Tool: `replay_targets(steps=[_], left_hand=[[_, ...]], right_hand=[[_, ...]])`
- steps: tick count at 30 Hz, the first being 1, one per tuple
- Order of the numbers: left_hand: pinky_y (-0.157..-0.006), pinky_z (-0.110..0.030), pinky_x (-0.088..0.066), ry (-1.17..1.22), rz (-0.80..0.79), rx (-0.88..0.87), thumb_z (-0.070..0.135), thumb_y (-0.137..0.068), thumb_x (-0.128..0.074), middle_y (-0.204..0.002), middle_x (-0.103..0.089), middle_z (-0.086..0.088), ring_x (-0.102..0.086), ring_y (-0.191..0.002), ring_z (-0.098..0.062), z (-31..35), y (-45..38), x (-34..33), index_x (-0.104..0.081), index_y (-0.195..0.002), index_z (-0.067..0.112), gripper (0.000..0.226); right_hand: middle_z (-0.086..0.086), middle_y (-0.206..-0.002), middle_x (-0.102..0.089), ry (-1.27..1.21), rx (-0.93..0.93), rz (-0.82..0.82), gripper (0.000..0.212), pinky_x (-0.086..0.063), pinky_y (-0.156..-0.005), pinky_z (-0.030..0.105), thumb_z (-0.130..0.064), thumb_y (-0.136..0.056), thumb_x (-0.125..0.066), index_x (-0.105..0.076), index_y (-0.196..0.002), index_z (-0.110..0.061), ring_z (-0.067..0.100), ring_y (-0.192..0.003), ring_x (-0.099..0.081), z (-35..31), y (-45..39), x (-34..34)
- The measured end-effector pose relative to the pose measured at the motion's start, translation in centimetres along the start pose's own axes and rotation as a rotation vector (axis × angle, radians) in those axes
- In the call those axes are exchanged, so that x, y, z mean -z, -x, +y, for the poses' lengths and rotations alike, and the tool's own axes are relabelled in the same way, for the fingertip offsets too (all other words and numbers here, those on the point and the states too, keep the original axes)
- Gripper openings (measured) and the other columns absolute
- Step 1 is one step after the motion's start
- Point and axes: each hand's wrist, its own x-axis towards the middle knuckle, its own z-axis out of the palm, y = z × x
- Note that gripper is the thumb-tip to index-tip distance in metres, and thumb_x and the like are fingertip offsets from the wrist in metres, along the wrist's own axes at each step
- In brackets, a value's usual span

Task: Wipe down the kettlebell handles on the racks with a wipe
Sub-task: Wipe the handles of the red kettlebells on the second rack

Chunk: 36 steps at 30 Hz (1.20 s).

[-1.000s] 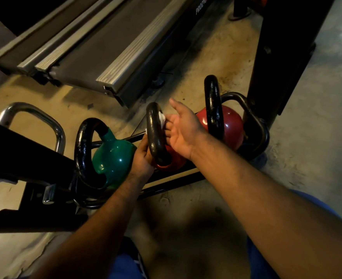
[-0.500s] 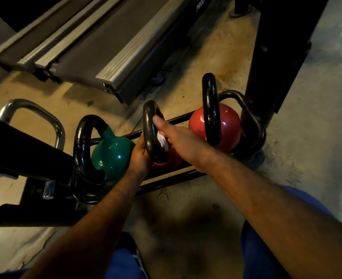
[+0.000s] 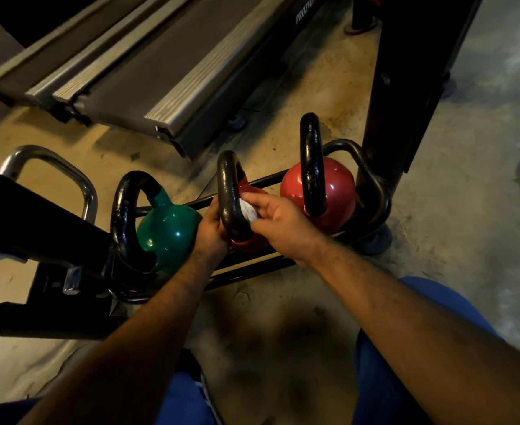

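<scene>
— Wipe (image 3: 248, 210) location?

— I see it pinched in my right hand (image 3: 278, 223), fingers curled on it, pressed to the inner side of the middle kettlebell handle (image 3: 228, 191) on the rack (image 3: 254, 265).

— Left hand (image 3: 210, 227)?

— Curled round the handle's near leg, steadying it. I'd wrap the wipe around the bar and slide along the whole arch.

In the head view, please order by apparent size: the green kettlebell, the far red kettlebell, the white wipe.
Largest to smallest:
1. Green kettlebell and far red kettlebell: they look alike, and the distance differs, so I do not rank them.
2. Wipe, clearly smallest.
</scene>
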Motion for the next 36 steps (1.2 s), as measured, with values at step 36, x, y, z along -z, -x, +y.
replay_targets(steps=[36], left_hand=[[-0.077, -0.023, -0.053, -0.403, 0.066, 0.174, 0.029, -0.098, -0.057, -0.098, -0.067, 0.007, -0.065, -0.092, -0.007, 5.3, 1.1, 0.2, -0.064, -0.118, 0.021, 0.023]], right_hand=[[0.0, -0.115, -0.069, -0.182, -0.095, 0.523, 0.033, -0.058, -0.072, 0.025, -0.01, -0.102, -0.051, -0.062, -0.132, -0.019, 0.016, -0.105, -0.068, -0.9, 0.6, -1.5]])
